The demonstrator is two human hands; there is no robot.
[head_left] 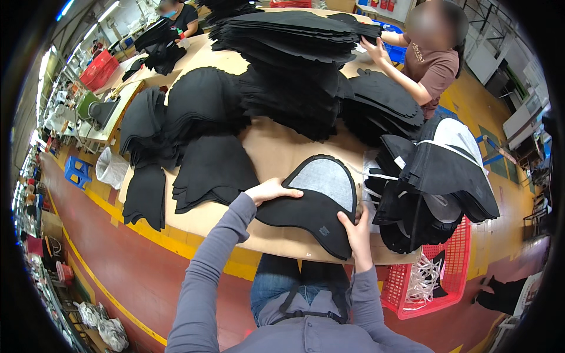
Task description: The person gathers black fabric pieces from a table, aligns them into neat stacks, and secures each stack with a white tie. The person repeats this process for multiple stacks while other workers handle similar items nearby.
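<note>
Both my hands grip a curved black fabric piece (pixel 315 215) with a light grey inset (pixel 322 177), at the table's near edge. My left hand (pixel 273 191) closes on its left side, thumb on top near the grey part. At the right edge, my right hand (pixel 356 232) has its thumb on top and its fingers mostly hidden behind. Left of the piece lies a fanned stack of black fabric pieces (pixel 212 170). Right of it sits a tied bundle of black and grey pieces (pixel 438 176), bound with white strips.
More black stacks (pixel 294 41) cover the far part of the cardboard-topped table (pixel 282 138). Across it, a person in a brown shirt (pixel 432 70) touches the tall stack. A red basket (pixel 453 270) with white strips (pixel 422 279) stands below the table's right edge. Another person (pixel 183 20) works far left.
</note>
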